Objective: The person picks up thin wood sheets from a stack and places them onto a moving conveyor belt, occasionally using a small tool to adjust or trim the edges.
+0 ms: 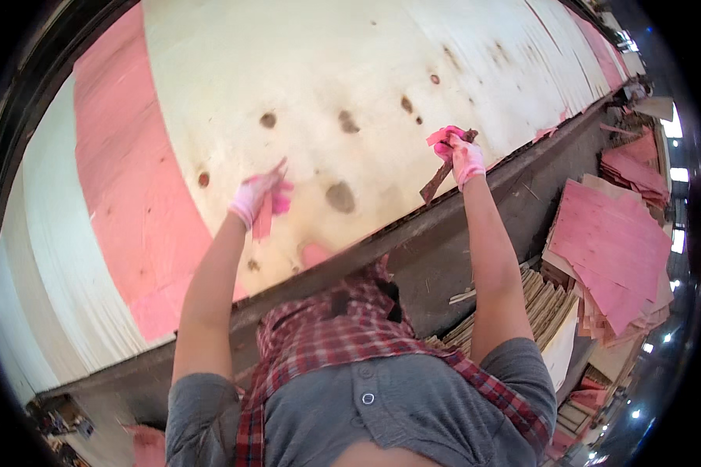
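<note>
My left hand point(255, 194), in a pink-stained glove, grips a small pink strip of veneer point(263, 218) over a large pale veneer sheet point(350, 93) with dark knots. My right hand point(461, 156), gloved the same way, is closed around a dark narrow strip of veneer point(436, 183) and a pink scrap point(442, 136), near the sheet's front edge. A broad pink glue-coated band point(125, 179) runs along the sheet to the left of my left hand.
A dark metal table edge point(413, 233) runs along the front of the sheet. Stacks of pink-coated veneer pieces point(611, 257) and bare wood strips point(541, 300) sit on the floor at the right. My grey shirt and plaid scarf fill the lower middle.
</note>
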`<state>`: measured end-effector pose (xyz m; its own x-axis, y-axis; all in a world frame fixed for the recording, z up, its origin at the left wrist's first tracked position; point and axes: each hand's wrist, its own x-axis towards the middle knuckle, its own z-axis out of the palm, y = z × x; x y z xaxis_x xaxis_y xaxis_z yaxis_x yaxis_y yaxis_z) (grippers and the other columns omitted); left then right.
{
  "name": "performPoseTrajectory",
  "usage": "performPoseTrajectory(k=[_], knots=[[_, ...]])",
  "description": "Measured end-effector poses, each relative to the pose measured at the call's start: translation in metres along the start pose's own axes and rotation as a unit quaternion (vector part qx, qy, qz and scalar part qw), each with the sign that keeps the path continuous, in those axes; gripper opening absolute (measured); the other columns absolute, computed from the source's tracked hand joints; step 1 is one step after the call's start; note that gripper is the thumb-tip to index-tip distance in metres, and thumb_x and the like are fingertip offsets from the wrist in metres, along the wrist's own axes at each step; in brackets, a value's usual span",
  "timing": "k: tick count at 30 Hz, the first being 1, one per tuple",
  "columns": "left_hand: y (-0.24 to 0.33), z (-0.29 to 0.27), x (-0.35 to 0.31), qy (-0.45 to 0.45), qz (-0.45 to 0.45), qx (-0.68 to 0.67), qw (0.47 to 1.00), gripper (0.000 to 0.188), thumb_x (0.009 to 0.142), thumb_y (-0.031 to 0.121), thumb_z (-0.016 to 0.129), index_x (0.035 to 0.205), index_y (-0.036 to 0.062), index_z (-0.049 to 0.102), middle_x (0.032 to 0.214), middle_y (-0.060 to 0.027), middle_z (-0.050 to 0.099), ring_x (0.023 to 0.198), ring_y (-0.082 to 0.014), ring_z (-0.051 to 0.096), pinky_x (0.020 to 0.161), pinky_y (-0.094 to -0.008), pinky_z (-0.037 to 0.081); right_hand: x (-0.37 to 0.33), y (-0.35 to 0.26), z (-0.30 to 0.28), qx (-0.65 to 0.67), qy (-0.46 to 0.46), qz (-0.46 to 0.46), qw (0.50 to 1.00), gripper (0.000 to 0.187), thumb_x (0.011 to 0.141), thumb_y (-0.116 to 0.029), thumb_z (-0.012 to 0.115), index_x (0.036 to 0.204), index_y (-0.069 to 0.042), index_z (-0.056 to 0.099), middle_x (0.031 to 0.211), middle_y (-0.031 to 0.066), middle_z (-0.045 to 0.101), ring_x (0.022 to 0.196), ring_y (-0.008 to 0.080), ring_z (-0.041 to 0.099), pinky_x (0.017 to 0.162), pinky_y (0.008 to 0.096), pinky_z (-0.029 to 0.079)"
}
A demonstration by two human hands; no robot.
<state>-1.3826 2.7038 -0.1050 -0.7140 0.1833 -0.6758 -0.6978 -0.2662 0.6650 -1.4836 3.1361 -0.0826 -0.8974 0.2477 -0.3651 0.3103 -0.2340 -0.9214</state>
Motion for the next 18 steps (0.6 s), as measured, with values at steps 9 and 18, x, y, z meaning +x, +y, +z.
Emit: performPoseTrajectory(k=[9,18], knots=[[-0.066,-0.016,0.041,0.15,-0.074,-0.075,0.983,0.024,0.086,0.021,0.058,0.1,0.0011,0.058,0.083,-0.0125,0.066,0.054,-0.0196,0.061,0.048,-0.0345,0.053,0.24,-0.033,-0.01,-0.129,0.033,0.048,0.99,0.019,0.074,0.007,0.053,0.091,-0.002,0.054,0.081,0.0079,0.059,0.069,0.0185,0.06,0.061,0.0328,0.053],[-0.052,-0.022,0.053,0.152,-0.129,-0.114,0.973,0.03,0.083,0.02,0.062,0.102,-0.0035,0.057,0.081,-0.0164,0.066,0.051,-0.0253,0.062,0.042,-0.0383,0.053,0.33,-0.015,-0.013,-0.422,0.029,0.057,0.904,0.021,0.078,-0.004,0.056,0.099,-0.002,0.055,0.082,0.0079,0.061,0.068,0.0159,0.061,0.06,0.0328,0.052]])
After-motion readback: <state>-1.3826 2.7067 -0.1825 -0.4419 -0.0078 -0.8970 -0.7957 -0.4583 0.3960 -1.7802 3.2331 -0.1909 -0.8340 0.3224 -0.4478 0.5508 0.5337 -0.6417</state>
